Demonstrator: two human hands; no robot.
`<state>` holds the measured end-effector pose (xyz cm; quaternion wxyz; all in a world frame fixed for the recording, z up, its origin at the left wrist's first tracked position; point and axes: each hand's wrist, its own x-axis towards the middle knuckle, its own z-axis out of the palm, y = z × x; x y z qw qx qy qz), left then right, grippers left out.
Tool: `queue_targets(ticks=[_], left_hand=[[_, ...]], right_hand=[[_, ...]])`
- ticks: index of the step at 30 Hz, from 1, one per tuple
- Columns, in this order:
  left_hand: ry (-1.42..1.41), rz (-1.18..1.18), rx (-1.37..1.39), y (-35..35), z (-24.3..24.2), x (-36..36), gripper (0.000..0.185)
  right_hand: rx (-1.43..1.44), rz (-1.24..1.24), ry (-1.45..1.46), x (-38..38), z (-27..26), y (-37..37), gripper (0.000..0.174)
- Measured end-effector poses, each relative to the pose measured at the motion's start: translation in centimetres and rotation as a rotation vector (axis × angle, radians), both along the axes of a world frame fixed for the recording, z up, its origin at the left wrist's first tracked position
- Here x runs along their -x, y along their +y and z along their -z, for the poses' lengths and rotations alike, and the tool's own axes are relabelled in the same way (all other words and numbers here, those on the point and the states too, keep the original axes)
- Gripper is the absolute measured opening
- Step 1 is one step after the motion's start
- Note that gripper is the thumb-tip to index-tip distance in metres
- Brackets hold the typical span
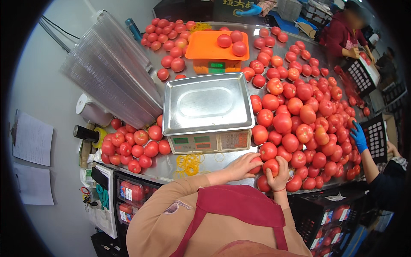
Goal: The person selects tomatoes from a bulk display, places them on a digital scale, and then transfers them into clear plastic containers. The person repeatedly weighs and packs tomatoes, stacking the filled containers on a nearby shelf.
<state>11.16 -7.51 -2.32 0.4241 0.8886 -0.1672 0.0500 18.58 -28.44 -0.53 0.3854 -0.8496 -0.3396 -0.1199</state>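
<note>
My left hand (242,167) is closed around a tomato (256,165) close to the table's near edge. Just right of it, my right hand (278,175) has its fingers and thumb around another tomato (270,167). Both tomatoes lie at the near left corner of a large heap of tomatoes (308,114). Beyond my hands stands a digital scale (210,143) with a bare steel tray (208,104) on top. Yellow rubber bands (190,163) lie in front of the scale, left of my left hand.
A smaller tomato pile (128,146) and stacked clear plastic containers (112,70) stand left. An orange scale (205,46) holds several tomatoes at the back. A co-worker's blue-gloved hand (359,136) touches the heap's right side. Black crates (375,138) stand at the right.
</note>
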Motion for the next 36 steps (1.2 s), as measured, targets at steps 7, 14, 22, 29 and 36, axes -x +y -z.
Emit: queue_targets(ticks=[7, 14, 22, 29, 36], left_hand=[[-0.013, -0.004, 0.019, 0.0, 0.2, 0.0, 0.061], [0.013, -0.001, 0.022, 0.2, 0.0, 0.3, 0.062], [-0.035, -0.022, 0.021, -0.2, 2.2, -0.2, 0.067], [0.019, -0.030, -0.001, -0.1, 1.3, 0.0, 0.068], [0.056, -0.022, -0.016, -0.3, 0.4, -0.3, 0.066]], right_hand=[[0.010, -0.006, -0.004, -0.1, -0.2, 0.1, 0.051], [0.005, -0.018, -0.019, 0.0, -0.3, 0.3, 0.050], [0.018, 0.031, -0.006, 0.0, -0.6, 0.1, 0.048], [-0.050, -0.075, -0.036, -1.7, -2.6, 0.0, 0.031], [-0.254, 0.455, -0.368, -14.4, -7.2, -2.5, 0.021]])
